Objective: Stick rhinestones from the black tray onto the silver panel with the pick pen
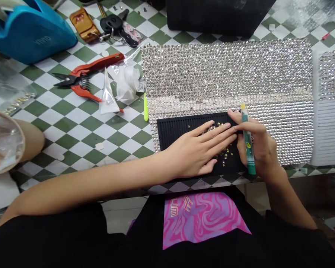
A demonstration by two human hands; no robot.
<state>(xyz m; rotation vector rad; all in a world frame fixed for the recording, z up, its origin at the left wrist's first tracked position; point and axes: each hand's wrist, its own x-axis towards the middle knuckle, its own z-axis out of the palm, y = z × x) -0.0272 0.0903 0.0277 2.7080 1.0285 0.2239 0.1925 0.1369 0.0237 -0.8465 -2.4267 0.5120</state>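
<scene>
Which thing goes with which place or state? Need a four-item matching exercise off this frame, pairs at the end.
Things
1. left hand
2. green pen
3. pliers
4. neon yellow-green stick

Places and states
A. at the left edge of the glittering sheet
B. red handles, lying on the checkered tabletop
C. palm down over the small stones on the black tray
D. held in the right hand

Pairs: 1-C, 2-D, 3-B, 4-A

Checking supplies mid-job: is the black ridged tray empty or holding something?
Not empty: loose rhinestones lie on the black ridged tray, showing beside the left hand. How many it covers, I cannot tell.
</scene>
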